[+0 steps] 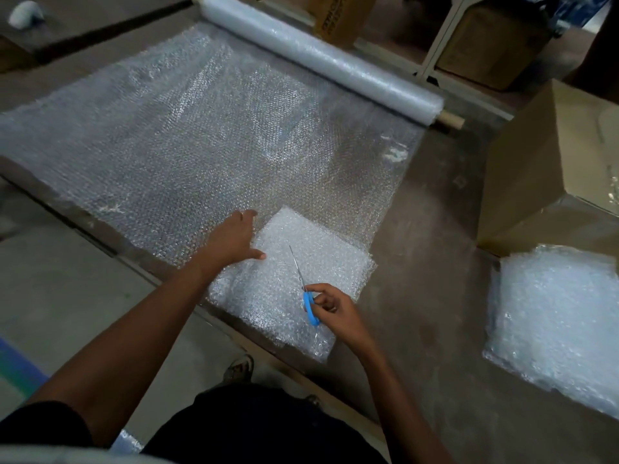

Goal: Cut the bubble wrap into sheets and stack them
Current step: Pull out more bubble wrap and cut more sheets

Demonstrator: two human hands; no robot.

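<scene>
Blue scissors (308, 293) (gripped) over sheet (294, 279).

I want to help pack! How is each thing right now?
Clear bubble wrap roll: partly unrolled across the table.
Small cut bubble wrap sheet: flat, under the left hand.
Blue-handled scissors: held in the right hand, blades closed.
White bubble wrap stack: piled.
Brown cardboard box: open.

The cardboard box (338, 18) at the far edge carries dark print, too blurred to read.
</scene>
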